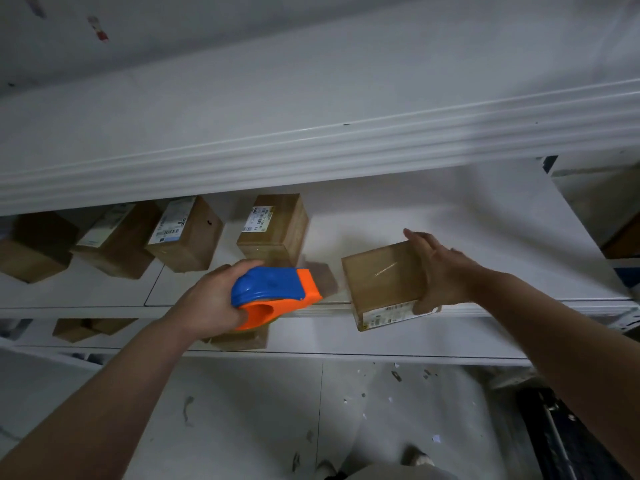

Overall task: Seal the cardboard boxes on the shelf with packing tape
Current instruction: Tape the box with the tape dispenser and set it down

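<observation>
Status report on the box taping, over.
Left hand grips tape dispenser. Right hand holds box at shelf edge. Nothing between them.

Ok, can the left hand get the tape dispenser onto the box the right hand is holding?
Probably yes. The left hand grips the tape dispenser just left of the box, with no other box between them; the right hand holds the box's right side, leaving its top free.

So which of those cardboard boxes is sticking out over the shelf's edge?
The box held by the right hand, rightmost in the row: it overhangs the shelf edge, while the other boxes sit further back.
</observation>
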Motion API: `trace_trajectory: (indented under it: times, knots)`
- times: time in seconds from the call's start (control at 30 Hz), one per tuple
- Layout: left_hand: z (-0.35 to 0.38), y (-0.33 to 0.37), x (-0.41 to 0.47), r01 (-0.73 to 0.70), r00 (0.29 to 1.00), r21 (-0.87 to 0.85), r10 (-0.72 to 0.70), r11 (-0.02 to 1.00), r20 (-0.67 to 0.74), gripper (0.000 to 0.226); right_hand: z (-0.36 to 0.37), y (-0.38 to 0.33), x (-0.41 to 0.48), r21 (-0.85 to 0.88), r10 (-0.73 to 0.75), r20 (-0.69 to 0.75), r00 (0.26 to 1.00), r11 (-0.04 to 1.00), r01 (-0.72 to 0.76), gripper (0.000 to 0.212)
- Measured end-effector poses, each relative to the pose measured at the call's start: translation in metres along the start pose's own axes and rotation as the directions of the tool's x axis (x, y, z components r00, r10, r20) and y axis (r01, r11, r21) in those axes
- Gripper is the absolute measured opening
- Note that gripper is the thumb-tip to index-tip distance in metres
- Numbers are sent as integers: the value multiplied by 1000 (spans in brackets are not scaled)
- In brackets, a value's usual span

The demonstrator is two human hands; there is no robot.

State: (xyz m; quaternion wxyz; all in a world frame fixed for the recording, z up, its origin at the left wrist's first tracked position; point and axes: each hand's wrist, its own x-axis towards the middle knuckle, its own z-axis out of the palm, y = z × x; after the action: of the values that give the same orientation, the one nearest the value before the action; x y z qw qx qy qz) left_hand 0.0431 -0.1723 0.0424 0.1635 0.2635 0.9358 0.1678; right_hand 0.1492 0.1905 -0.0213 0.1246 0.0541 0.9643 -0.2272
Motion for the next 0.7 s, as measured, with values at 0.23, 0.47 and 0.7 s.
trace_trajectory:
  times: [0.23, 0.47, 0.7]
  knots:
    - [-17, 20, -31, -32, 988, -216, -2, 976, -155, 89, 25, 22, -4, 356, 0, -140, 990, 933, 50, 135]
    - [-29, 78, -35, -187, 967, -321, 116, 928, -228, 77, 20, 22, -7, 275, -80, -108, 991, 956, 107, 129]
    - [-34, 114, -39, -324, 912, -457, 145, 828, -384, 72, 18, 14, -7, 78, -156, -68, 985, 984, 161, 127]
